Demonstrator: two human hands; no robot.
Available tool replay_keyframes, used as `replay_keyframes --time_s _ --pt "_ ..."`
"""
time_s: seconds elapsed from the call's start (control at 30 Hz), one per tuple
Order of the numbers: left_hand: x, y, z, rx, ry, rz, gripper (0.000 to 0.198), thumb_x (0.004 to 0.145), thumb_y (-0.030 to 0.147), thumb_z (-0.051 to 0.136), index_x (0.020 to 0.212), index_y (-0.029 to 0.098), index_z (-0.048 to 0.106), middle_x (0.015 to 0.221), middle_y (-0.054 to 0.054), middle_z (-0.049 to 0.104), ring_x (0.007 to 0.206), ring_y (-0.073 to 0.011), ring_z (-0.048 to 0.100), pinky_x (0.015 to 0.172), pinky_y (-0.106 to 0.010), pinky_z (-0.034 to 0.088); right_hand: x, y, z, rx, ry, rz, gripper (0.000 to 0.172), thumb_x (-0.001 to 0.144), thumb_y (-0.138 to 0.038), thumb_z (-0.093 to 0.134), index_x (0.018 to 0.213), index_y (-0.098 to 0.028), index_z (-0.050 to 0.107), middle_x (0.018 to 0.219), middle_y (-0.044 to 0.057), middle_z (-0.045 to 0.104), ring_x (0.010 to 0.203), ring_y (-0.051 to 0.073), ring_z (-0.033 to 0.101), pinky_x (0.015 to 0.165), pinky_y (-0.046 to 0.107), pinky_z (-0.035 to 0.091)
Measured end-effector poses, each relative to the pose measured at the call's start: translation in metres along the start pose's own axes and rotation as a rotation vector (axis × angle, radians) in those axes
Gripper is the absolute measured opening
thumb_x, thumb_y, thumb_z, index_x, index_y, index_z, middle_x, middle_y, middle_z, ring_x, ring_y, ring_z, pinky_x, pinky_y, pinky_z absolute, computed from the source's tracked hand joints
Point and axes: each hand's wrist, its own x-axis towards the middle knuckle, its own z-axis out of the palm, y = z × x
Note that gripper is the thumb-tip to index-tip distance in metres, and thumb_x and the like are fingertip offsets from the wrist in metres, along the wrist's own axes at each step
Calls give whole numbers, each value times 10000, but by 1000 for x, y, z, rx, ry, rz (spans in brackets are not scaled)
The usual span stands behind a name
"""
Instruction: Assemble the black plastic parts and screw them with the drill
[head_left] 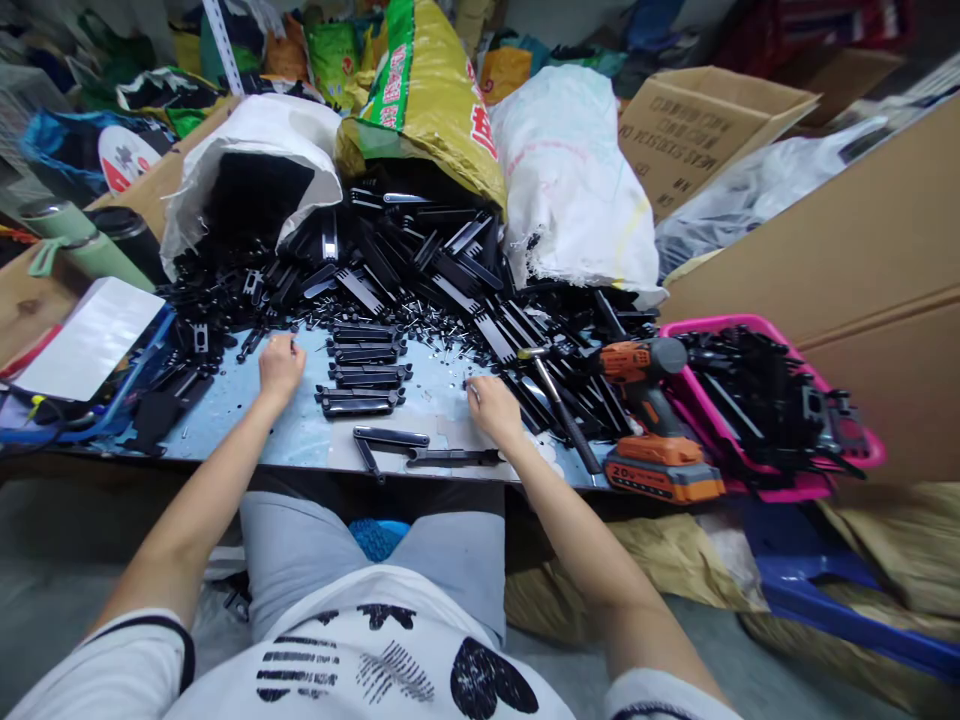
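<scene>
My left hand (282,369) is closed at the left of the work surface, fingers curled beside the heap of small black parts (251,285); whatever it holds is hidden. My right hand (493,408) makes a pinch near scattered small screws (442,330), and a tiny dark bit shows at its fingertips, too small to name. Between the hands lies a column of several black hinged bar pieces (364,375). Closer to my lap, a folded black bar piece (390,438) sits next to a long black bar (457,458).
An orange cordless drill (649,420) stands right of a hammer (562,415). Beyond is a pink basket (780,335) of black parts. White sacks (574,170) and a yellow sack (435,90) spill black strips at the back. A blue tray (112,410) lies left.
</scene>
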Motion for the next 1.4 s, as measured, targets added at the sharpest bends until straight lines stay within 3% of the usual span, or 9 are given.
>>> replay_keyframes --time_s 0.07,0.17,0.27,0.57,0.77,0.83,1.0,1.2,1.4 --pt "-43 20 -4 -48 -13 44 209 852 183 477 1017 113 585 945 -67 642 878 -164 612 871 -329 482 21 2 6 -79 -57 111 265 905 -243 411 1087 -137 571 1021 141 626 995 264 534 758 328 413" --pt "-102 45 -9 -334 -145 89 242 874 234 464 1031 130 616 923 -66 669 762 -134 641 738 -262 528 35 -1 16 -119 -134 99 226 863 -220 452 1011 -122 592 981 150 640 951 264 557 733 320 401" --pt "-131 55 -11 -392 -189 151 205 852 226 494 950 137 650 928 -78 677 758 -146 650 698 -257 539 30 -3 19 -57 -88 64 207 829 -216 482 969 -131 609 933 130 652 894 243 580 739 310 403" --pt "-122 62 -17 -229 -284 516 235 899 163 433 1016 143 635 935 -102 661 892 -194 631 808 -339 525 -8 -12 -13 502 141 -140 246 863 -246 482 1052 -176 624 891 61 635 734 152 602 713 281 482" --pt "-129 66 -10 -274 -221 367 211 898 172 454 1000 154 638 927 -78 669 867 -174 634 786 -308 526 -19 -32 -25 577 209 -231 258 912 -317 463 1074 -207 631 977 86 627 833 169 614 766 310 508" --pt "-134 65 -8 -235 -195 387 225 903 177 452 1039 155 630 954 -84 673 894 -183 627 810 -327 517 -21 -37 -25 613 219 -233 241 906 -325 481 1048 -199 630 939 78 639 794 162 621 753 309 516" --pt "-137 56 -5 10 -43 548 252 894 194 495 1107 158 622 980 -102 691 954 -241 606 799 -394 487 -29 -47 -30 686 115 -270 158 872 -305 539 908 -193 643 834 51 662 752 148 629 673 263 512" --pt "-129 46 0 -31 -98 796 302 907 145 449 1180 160 580 999 -120 694 936 -221 636 773 -381 494 -30 -49 -36 697 -118 -187 62 787 -225 608 772 -173 640 701 9 651 612 113 602 605 224 475" --pt "-123 35 3 -120 -121 944 348 910 125 428 1241 173 526 1040 -136 682 976 -205 640 770 -362 518 -30 -52 -42 542 -221 -265 78 768 -121 577 745 -155 643 725 21 634 647 108 581 632 204 426"
